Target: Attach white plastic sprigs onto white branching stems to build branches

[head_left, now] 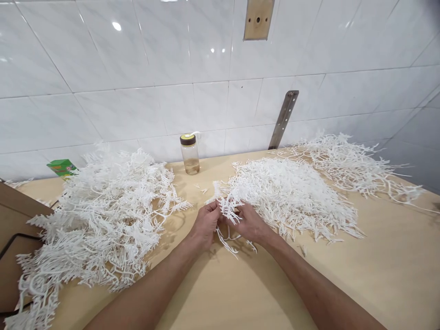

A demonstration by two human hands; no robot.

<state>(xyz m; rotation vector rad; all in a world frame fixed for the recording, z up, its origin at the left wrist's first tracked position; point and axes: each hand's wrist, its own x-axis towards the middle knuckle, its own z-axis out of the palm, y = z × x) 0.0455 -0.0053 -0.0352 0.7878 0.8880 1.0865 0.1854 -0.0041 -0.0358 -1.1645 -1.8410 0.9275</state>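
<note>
Both hands meet at the middle of the wooden table, holding a white branched piece [231, 205] between them. My left hand [207, 222] has its fingers closed on the piece's left side. Opposite it, my right hand [251, 222] pinches the same piece, its fingertips partly hidden by the white sprigs. Thin white stems hang below the hands. Just beyond my right hand lies a dense heap of small white sprigs [288, 192]. A taller, tangled pile of white branched pieces [106, 220] spreads to the left of my left hand.
A lidded clear bottle [190, 156] stands near the tiled wall, with a metal bracket [283, 120] against the wall farther right. Long white stems [357, 167] lie at the back right. A green box [62, 168] and a brown carton [17, 238] are at the left.
</note>
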